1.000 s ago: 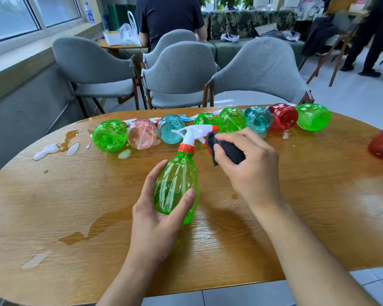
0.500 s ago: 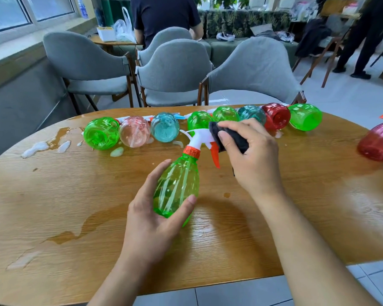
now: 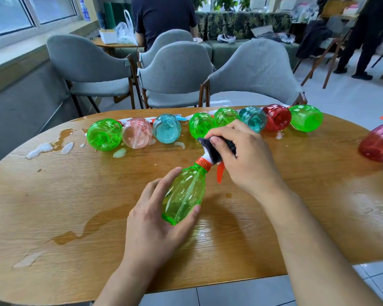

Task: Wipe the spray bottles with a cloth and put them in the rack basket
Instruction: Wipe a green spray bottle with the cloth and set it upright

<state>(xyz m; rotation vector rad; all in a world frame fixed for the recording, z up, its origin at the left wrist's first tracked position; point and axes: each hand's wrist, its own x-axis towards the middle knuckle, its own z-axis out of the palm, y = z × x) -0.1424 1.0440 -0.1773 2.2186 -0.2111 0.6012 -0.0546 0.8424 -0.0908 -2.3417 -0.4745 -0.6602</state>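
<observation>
My left hand grips the body of a green spray bottle tilted over the wooden table, its orange collar and orange trigger pointing up and right. My right hand holds a dark cloth wrapped round the bottle's white spray head, which is mostly hidden. Behind them several more bottles lie on their sides in a row: green, pink, teal, green, teal, red, green. No rack basket is in view.
Another red bottle lies at the table's right edge. Puddles and foam wet the left and near-left of the table. Three grey chairs stand behind the table, and people are seated and standing in the background.
The cloth in my right hand has slid from beside the trigger onto the white spray head, covering it. The bottle has tilted further right in my left hand.
</observation>
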